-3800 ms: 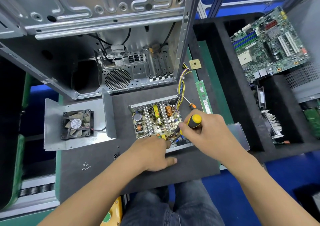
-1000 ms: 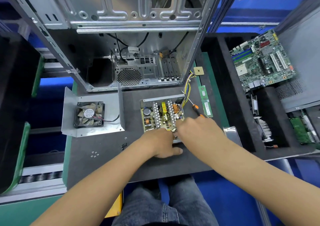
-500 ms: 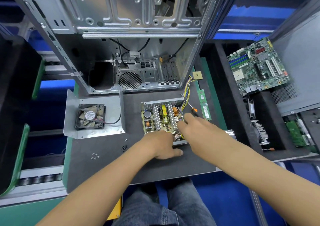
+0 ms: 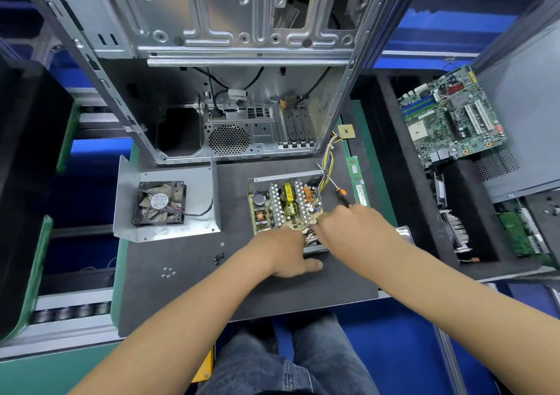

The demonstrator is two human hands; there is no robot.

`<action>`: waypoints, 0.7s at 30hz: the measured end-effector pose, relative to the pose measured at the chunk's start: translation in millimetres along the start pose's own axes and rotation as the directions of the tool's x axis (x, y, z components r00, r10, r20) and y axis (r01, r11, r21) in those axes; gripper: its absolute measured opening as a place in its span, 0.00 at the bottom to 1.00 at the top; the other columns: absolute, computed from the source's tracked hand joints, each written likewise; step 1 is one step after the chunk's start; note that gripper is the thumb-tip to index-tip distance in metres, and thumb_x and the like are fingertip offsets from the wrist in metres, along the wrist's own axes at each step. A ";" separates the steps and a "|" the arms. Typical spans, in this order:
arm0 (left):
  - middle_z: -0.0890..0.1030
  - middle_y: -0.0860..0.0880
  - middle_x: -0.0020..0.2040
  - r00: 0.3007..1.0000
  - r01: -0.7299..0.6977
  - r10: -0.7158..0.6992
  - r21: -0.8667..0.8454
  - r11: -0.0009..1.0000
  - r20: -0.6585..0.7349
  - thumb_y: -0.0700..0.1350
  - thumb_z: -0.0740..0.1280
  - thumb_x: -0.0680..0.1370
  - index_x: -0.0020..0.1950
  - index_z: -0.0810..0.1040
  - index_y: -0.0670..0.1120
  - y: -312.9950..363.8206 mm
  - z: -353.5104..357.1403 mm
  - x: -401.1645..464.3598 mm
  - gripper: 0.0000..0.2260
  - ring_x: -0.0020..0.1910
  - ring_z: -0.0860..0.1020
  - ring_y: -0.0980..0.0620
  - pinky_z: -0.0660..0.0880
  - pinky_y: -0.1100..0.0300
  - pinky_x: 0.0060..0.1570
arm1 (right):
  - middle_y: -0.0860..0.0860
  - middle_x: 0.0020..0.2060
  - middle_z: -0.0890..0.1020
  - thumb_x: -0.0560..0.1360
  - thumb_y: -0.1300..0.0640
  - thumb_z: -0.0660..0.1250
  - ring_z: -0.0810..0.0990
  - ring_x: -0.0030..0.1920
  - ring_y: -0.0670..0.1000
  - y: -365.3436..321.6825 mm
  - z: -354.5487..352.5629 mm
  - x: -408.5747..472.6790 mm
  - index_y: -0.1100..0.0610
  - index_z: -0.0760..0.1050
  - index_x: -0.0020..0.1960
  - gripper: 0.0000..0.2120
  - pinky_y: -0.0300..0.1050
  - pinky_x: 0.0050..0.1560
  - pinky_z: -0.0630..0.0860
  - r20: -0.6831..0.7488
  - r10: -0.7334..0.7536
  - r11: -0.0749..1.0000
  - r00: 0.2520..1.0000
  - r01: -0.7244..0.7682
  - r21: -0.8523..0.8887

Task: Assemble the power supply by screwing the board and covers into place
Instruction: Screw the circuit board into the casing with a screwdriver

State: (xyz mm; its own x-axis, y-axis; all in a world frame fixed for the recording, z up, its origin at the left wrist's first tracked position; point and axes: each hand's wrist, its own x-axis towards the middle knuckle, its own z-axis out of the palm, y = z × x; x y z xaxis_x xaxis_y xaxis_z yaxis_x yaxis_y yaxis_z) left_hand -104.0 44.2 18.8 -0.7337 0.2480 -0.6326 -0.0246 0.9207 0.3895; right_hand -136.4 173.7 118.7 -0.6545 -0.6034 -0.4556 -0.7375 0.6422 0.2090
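Board point(image 4: 283, 205): sits in its open metal tray mid-mat, case point(image 4: 242, 97) close behind.
Left hand point(image 4: 288, 253): on tray's near edge, thumb flat on mat point(image 4: 181, 288).
Right hand point(image 4: 353, 228): fingers at board's near-right corner; grip can't be told.
Screwdriver point(image 4: 341, 193): just right of tray.
Screws point(image 4: 168, 272): loose on open mat, left.

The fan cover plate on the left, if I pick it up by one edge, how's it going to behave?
The cover plate looks like thin bent sheet metal, so probably stiff and fairly light. The fan mounted near one side likely makes it dip that way. Its thin wire loops loosely and may snag.
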 end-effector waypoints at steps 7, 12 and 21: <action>0.74 0.48 0.44 1.000 -0.011 0.011 -0.007 1.000 -0.014 0.69 0.61 0.76 0.57 0.80 0.46 -0.4 -0.8 -1.6 0.28 0.44 0.74 0.45 0.75 0.53 0.45 | 0.55 0.54 0.71 0.75 0.61 0.69 0.74 0.54 0.56 -2.4 6.6 -4.7 0.58 0.67 0.59 0.16 0.43 0.45 0.68 -0.072 -0.007 0.991 0.997 0.017 0.133; 0.74 0.47 0.45 1.000 -0.013 0.013 -0.014 1.000 -0.006 0.69 0.61 0.76 0.53 0.78 0.47 -0.6 0.2 0.0 0.26 0.45 0.73 0.45 0.72 0.53 0.44 | 0.54 0.53 0.75 0.82 0.54 0.60 0.78 0.50 0.57 -1.1 5.5 -4.8 0.54 0.70 0.59 0.07 0.45 0.41 0.67 -0.081 0.057 0.993 0.995 -0.048 0.107; 0.73 0.47 0.43 1.000 -0.022 0.022 -0.005 1.000 0.004 0.69 0.61 0.76 0.48 0.76 0.46 -0.9 1.5 2.2 0.25 0.44 0.74 0.44 0.71 0.53 0.42 | 0.55 0.53 0.76 0.79 0.64 0.59 0.79 0.53 0.59 3.9 4.1 -0.7 0.57 0.70 0.59 0.10 0.49 0.42 0.69 0.020 0.034 0.995 0.999 -0.035 0.090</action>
State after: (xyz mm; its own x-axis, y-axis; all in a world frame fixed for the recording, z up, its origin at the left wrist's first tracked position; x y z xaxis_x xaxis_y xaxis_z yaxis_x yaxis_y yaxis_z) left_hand -104.5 44.3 16.1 -0.7311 0.2695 -0.6268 -0.0120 0.9135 0.4067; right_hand -138.2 178.5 116.3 -0.6755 -0.5719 -0.4654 -0.6960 0.7030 0.1461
